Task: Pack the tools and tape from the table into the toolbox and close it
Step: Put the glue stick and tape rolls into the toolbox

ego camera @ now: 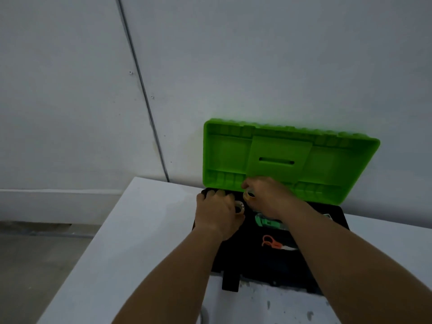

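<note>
Both my hands are down in the toolbox, which sits on the white table with its black base open and the green lid propped up toward the wall at 12 o'clock. My left hand has its fingers curled around a pale roll of tape over the box's 10 o'clock corner. My right hand is pinched on a second, yellowish tape roll, just at 1 o'clock from the first one. Already lying inside: a green utility knife near the middle, and at 6 o'clock from it an orange-handled tool, kinda blurry.
</note>
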